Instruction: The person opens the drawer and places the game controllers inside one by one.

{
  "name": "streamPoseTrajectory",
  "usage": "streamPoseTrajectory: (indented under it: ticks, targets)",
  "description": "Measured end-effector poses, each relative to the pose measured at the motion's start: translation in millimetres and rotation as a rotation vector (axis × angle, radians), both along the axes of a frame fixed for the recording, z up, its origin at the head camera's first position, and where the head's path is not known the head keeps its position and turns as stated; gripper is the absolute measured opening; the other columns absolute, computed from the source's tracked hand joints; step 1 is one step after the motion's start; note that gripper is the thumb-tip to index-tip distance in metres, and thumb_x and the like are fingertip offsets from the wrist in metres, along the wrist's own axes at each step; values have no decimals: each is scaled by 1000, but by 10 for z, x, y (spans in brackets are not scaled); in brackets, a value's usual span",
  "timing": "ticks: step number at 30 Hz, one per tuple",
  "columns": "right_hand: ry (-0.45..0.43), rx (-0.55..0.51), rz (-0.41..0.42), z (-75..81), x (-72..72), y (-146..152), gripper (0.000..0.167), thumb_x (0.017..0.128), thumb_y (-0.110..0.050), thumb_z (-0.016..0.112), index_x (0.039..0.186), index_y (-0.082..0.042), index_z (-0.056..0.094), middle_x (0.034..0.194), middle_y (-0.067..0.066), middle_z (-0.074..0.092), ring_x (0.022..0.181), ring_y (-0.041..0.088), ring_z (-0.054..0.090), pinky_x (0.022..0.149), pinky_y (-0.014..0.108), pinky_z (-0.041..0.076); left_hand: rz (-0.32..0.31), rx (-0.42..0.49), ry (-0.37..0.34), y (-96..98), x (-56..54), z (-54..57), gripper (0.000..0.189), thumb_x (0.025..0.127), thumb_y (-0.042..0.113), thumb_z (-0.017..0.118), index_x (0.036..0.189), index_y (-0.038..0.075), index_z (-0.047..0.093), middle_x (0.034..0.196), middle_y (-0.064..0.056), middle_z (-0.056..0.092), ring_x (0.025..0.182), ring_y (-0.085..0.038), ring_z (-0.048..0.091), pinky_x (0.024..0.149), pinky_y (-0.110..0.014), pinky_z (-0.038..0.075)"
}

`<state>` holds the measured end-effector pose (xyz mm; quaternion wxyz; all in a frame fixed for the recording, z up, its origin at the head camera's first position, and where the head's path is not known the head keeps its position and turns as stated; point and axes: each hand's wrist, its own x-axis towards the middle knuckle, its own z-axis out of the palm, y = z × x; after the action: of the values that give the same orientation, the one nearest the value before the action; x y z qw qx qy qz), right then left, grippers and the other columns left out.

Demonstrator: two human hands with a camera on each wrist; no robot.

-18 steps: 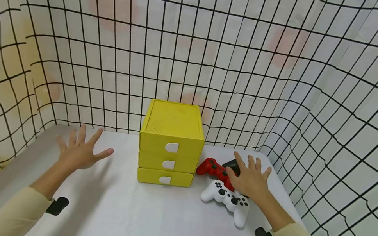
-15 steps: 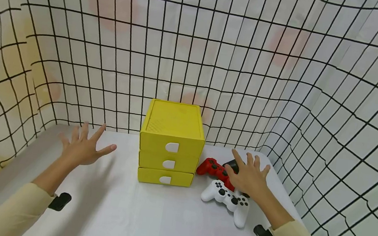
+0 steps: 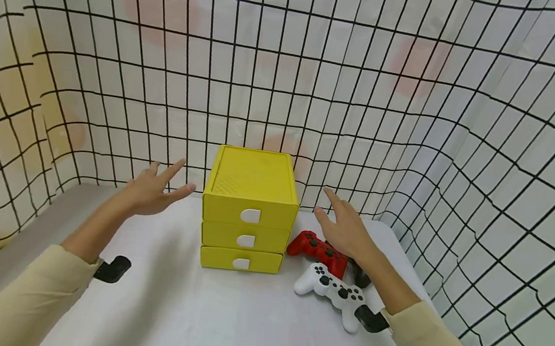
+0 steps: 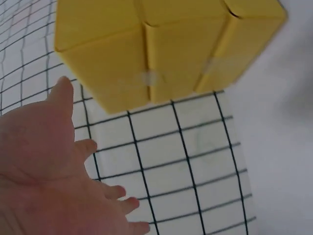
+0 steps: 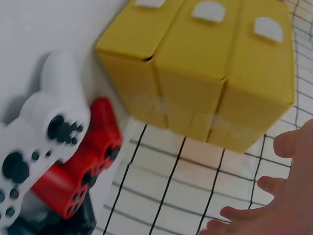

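A yellow box of three stacked drawers (image 3: 248, 215) with white tabs stands at the back middle of the white table, its drawers closed. To its left my left hand (image 3: 150, 189) is held up, fingers spread and holding nothing; the left wrist view shows that palm (image 4: 44, 161) beside the box's side. My right hand (image 3: 348, 231) hovers right of the box with fingers extended, over the game controllers. Under and in front of it lie a red controller (image 3: 320, 252) and a white controller (image 3: 333, 289). A black controller (image 5: 73, 220) is mostly hidden beneath them.
Black wire mesh (image 3: 274, 74) with white cloth behind it walls in the back and both sides of the white table (image 3: 233, 323). A dark wrist camera (image 3: 112, 269) sits on the left cuff, another camera (image 3: 372, 319) on the right.
Both hands have risen and moved inward toward the yellow drawer box, the left going right and the right going left. The box and controllers have stayed put.
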<state>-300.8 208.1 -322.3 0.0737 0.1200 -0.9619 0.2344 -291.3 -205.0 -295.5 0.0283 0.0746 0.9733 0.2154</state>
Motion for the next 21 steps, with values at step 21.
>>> streamPoseTrajectory:
  ticks: [21]
  targets:
    - [-199,-310,81,175,24,-456,53,106,-49,44,157,-38,34,155,13,48,139,35,50,109,62,44,-189,543,-234,370,-118,25,68,105,46,50,163,30,18,171,-13,7,156,-44,9,120,-73,12]
